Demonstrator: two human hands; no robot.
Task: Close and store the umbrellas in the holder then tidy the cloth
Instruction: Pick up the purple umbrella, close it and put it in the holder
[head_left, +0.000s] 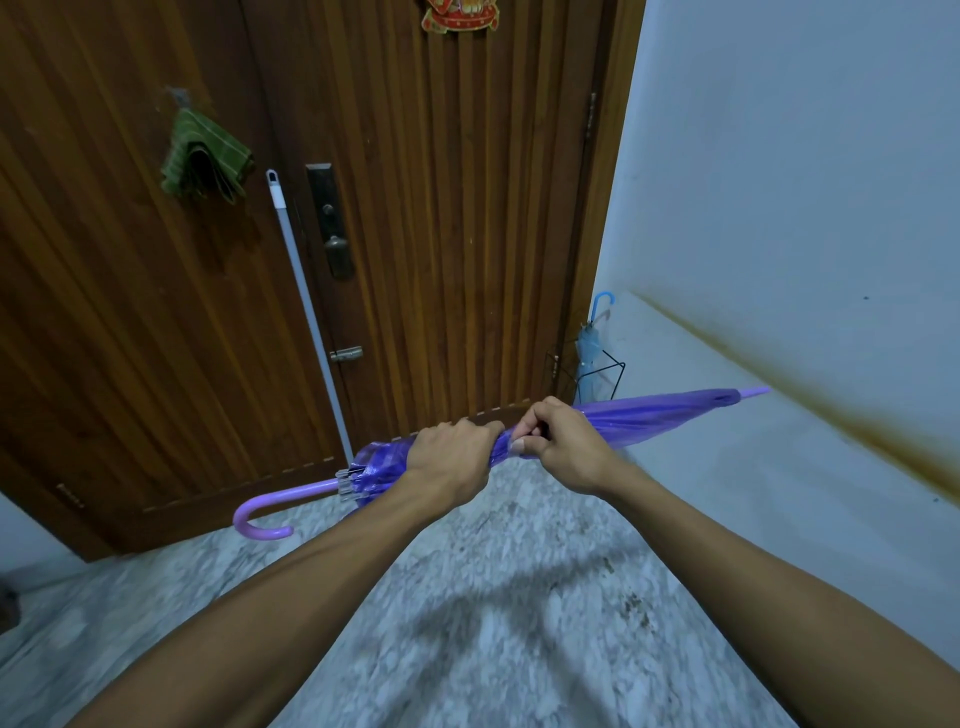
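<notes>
Umbrella (649, 418), purple and folded, lies level in both hands near the door (415, 234). Left hand (449, 457) wraps its bunched canopy; right hand (558, 441) pinches the fabric beside it. Probably light, slick, soft-skinned over stiff ribs; grip mid-canopy. Holder (605, 371) far right.

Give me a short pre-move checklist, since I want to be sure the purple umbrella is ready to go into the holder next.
1. Purple umbrella canopy folded down: ok, it lies gathered along the shaft.
2. Canopy strap fastened: cannot tell, the right hand pinches at the middle and hides it.
3. Firm hold: ok, the left hand grips round the folded canopy near the hooked handle.
4. Wire holder in the corner by the door has room: ok, only the blue umbrella stands in it, though its base is hidden.
5. Tip pointing toward the holder: ok, the tip faces right, toward the wall side.
6. Green cloth tidied: not ok, it hangs bunched on the door hook.
</notes>
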